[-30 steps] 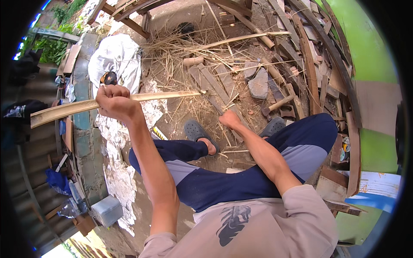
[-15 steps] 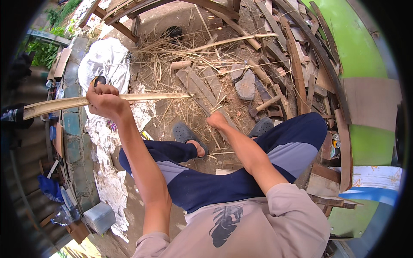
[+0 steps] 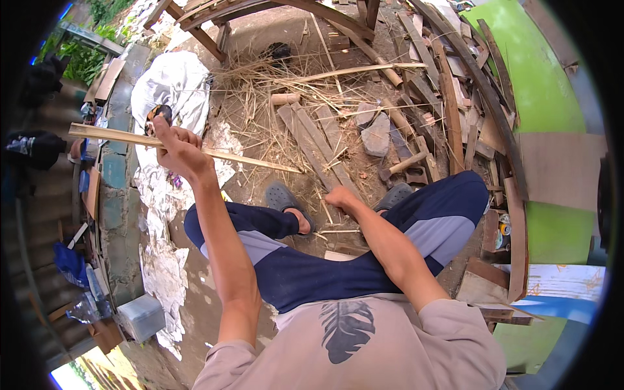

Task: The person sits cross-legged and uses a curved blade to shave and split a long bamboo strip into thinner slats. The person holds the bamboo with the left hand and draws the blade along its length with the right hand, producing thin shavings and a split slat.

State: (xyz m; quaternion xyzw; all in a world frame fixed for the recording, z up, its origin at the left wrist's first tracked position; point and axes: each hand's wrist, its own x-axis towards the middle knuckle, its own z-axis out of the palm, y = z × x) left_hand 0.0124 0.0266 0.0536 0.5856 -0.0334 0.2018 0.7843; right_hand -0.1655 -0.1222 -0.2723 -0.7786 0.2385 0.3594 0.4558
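My left hand (image 3: 185,153) is closed around a long, pale bamboo strip (image 3: 250,160). One end of the strip sticks out to the left past a block wall, and the other slants down to the right over the littered ground. Between my feet, low over the ends of some wooden boards (image 3: 312,140), my right hand (image 3: 341,197) is curled into a fist. What that fist holds, if anything, is hidden by the fingers. Thin bamboo shavings (image 3: 260,110) lie scattered beyond both hands.
A white sack (image 3: 175,81) lies at the far left, with a small black and orange thing (image 3: 158,115) by it. A hammer (image 3: 406,164) and a grey stone (image 3: 376,135) rest beyond my right foot. Scrap wood (image 3: 452,97) is heaped at right, below a wooden bench (image 3: 214,16).
The left hand has shifted right and slightly down, drawing the bamboo strip's left end inward and tilting the strip downward to the right. My right hand sits a little lower and further right in the picture.
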